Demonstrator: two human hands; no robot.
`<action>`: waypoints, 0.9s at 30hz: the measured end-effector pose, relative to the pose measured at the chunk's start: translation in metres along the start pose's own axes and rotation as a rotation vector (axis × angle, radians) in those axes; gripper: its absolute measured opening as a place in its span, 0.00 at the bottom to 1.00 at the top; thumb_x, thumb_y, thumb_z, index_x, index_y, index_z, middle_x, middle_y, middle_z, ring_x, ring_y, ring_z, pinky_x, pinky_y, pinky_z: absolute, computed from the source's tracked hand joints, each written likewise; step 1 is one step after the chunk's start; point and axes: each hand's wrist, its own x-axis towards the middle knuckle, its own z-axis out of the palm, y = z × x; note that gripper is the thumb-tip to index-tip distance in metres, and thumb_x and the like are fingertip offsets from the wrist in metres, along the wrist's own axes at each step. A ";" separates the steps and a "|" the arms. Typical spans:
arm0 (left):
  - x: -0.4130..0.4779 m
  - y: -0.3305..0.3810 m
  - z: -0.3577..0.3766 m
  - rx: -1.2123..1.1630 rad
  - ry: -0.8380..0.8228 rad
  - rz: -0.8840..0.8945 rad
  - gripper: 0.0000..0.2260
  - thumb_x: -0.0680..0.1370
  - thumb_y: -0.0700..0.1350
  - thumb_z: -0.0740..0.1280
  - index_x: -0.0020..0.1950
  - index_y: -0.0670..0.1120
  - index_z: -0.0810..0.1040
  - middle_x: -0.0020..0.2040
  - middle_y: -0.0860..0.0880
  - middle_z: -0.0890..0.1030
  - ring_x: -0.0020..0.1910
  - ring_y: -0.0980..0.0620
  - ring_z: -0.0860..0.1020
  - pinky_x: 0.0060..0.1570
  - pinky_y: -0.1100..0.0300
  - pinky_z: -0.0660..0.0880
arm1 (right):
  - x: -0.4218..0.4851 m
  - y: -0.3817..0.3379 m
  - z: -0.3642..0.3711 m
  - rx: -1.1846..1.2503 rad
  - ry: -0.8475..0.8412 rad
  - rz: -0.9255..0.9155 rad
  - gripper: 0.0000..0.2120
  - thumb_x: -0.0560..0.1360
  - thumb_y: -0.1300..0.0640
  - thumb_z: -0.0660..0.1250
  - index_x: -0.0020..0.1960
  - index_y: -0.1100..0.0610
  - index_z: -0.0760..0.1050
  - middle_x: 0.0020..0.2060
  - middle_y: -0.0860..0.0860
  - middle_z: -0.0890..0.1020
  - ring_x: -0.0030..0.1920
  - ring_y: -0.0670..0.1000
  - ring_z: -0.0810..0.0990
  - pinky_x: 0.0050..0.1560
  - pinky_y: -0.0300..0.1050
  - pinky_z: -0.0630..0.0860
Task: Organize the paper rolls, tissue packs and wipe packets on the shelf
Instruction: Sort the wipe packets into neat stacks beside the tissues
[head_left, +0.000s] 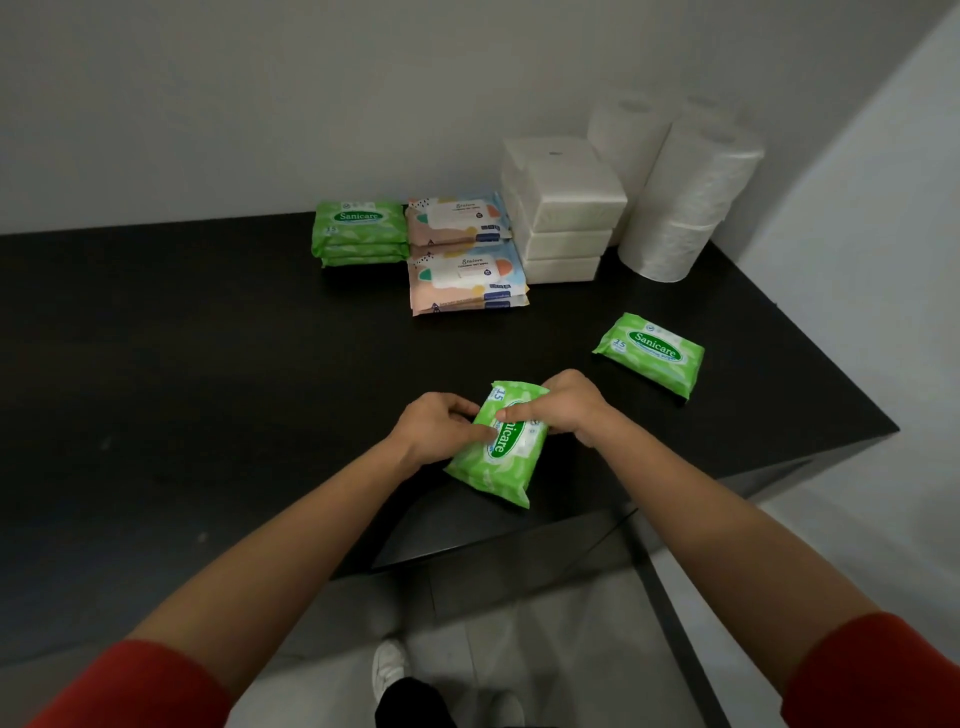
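Note:
A green Sanicare wipe packet (498, 462) lies near the front edge of the black shelf (208, 364). My left hand (439, 428) grips its left side and my right hand (561, 408) grips its top right, thumbs on its face. Another green packet (649, 353) lies alone to the right. At the back stand a stack of green packets (359, 234), two stacks of peach-and-blue wipe packets (465, 254), stacked white tissue packs (563, 208) and white paper rolls (685, 192).
The shelf's front edge runs just below my hands and its right end sits near a white wall (857, 234). Below the edge are a light floor (545, 649) and a white shoe (389, 670).

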 end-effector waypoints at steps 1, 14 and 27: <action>0.001 -0.001 -0.002 -0.067 -0.031 -0.012 0.17 0.71 0.46 0.75 0.58 0.45 0.79 0.45 0.50 0.83 0.46 0.54 0.82 0.47 0.60 0.79 | -0.002 -0.004 -0.001 0.090 -0.037 0.004 0.19 0.61 0.54 0.81 0.45 0.60 0.77 0.42 0.53 0.84 0.41 0.48 0.83 0.38 0.42 0.79; 0.011 -0.002 -0.073 -0.721 -0.057 0.004 0.15 0.74 0.42 0.71 0.60 0.42 0.77 0.54 0.42 0.83 0.51 0.45 0.83 0.49 0.54 0.80 | 0.007 -0.089 0.027 0.458 -0.112 -0.283 0.06 0.72 0.59 0.72 0.47 0.59 0.77 0.45 0.54 0.83 0.42 0.49 0.82 0.46 0.42 0.81; 0.054 -0.032 -0.169 -1.059 0.365 -0.022 0.11 0.74 0.43 0.71 0.55 0.41 0.78 0.51 0.44 0.84 0.48 0.49 0.83 0.43 0.56 0.79 | 0.057 -0.158 0.076 0.454 -0.212 -0.202 0.17 0.71 0.64 0.72 0.58 0.61 0.72 0.44 0.51 0.79 0.41 0.47 0.80 0.34 0.35 0.79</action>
